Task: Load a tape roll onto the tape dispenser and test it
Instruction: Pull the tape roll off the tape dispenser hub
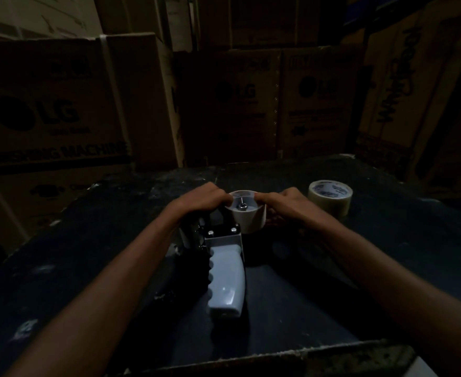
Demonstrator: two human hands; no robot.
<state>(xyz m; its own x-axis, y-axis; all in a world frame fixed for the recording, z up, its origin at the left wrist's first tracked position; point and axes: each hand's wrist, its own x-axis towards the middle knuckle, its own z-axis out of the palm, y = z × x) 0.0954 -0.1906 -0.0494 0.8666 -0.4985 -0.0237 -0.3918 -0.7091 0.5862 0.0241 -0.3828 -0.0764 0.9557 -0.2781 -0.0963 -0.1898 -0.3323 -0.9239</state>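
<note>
Dim room; a tape dispenser (224, 268) lies on the dark table (387, 268), its pale grey handle (225, 281) pointing back toward the person, finger ridges on its left edge; a tape roll (247, 213) sits on the dispenser's hub at the far end, w/ a small metal bolt (242, 205) showing in the middle of the hub.

Both hands are on that roll; left hand (202, 198) curls over the dispenser's frame, fingertips pinched on the roll's left rim; right hand (286, 204) comes in from the other side, fingertips closed on the right rim, lower fingers tucked under beside the roll; so each hand is clamped on the roll, opposite sides. Both forearms are bare.

A 2nd tape roll (330, 198), clear w/ a printed core, stands on the table just right of the right hand, apart from it.

Behind the table, stacked cardboard boxes (52, 115), some printed "LG" & "washing machine"; too dark to read the rest.
</note>
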